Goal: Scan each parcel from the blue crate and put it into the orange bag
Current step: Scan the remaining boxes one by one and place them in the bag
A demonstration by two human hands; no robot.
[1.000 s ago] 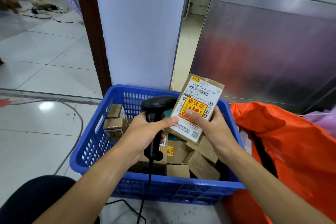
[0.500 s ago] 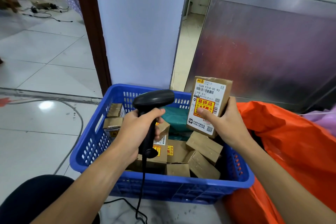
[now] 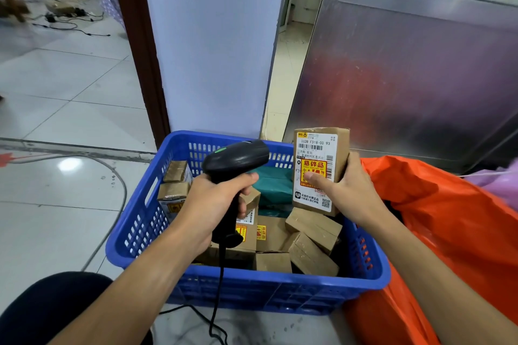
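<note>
Counting hands and tools first: what goes in the log? (A)

Two hands, one scanner, one held parcel. The left hand (image 3: 215,204) has its fingers wrapped round the grip of the black scanner (image 3: 235,159), whose head points right, toward the parcel. One cable (image 3: 218,288) hangs from the base of the grip, down past the crate front. The right hand (image 3: 350,193) grips the brown parcel (image 3: 319,148) upright. Its thumb lies across the yellow-and-red sticker on the white label, and the other fingers are behind the box. (B)

Position of that parcel? (A)

It is in the air over the right rear corner of the blue crate (image 3: 252,291), touching nothing but the hand, just left of the orange bag (image 3: 448,232). (B)

Containers and contents? (A)

Two containers.
- **Crate:** one teal soft parcel (image 3: 273,185) lies against the far wall. I count at least seven brown cardboard boxes (image 3: 311,258): two by the left wall, one behind the other, and the rest tumbled at angles across the middle and right. The pile overlaps, so I cannot tell the exact total.
- **Bag:** it lies against the crate's right side. Its folds hide the inside, so the contents are not readable. (B)

Surroundings? (A)

One metal panel (image 3: 406,78) behind the bag, and tiled floor (image 3: 70,92) to the left. (B)
</note>
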